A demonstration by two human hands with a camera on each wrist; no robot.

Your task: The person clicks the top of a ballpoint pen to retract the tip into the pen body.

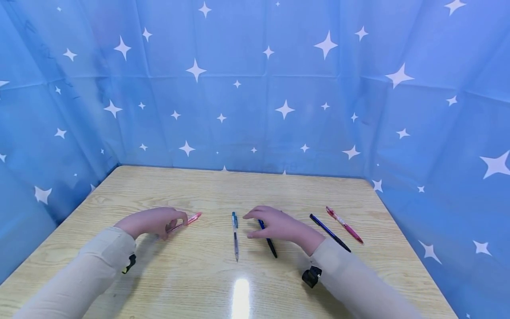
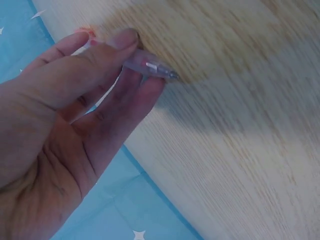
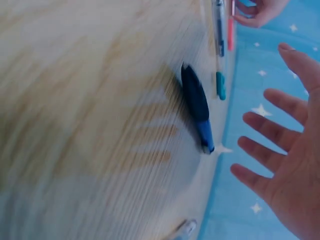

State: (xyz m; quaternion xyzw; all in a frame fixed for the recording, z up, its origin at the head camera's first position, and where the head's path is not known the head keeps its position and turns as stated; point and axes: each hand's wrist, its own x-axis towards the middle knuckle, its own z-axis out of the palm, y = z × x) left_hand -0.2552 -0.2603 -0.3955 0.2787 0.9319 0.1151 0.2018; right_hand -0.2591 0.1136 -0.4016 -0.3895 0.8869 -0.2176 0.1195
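Note:
Thumb and fingers of my left hand (image 1: pixel 157 220) pinch a clear pen with a pink end (image 1: pixel 194 217). Its pointed metal tip sticks out past the fingertips in the left wrist view, where the pen's clear barrel (image 2: pixel 145 64) shows close over the wood. My right hand (image 1: pixel 280 226) hovers with fingers spread above a blue and black pen (image 1: pixel 272 247), partly hidden beneath it in the head view. In the right wrist view that same pen (image 3: pixel 196 97) lies on the table, apart from the fingers. Between the hands rests a clear pen with a teal end (image 1: pixel 235 235).
Right of my right forearm lie a second blue and black pen (image 1: pixel 330 232) and a red pen with a pale middle (image 1: pixel 345 225). The wooden table (image 1: pixel 191 283) reaches back to a blue star-patterned curtain (image 1: pixel 239 133), which also hangs along both sides.

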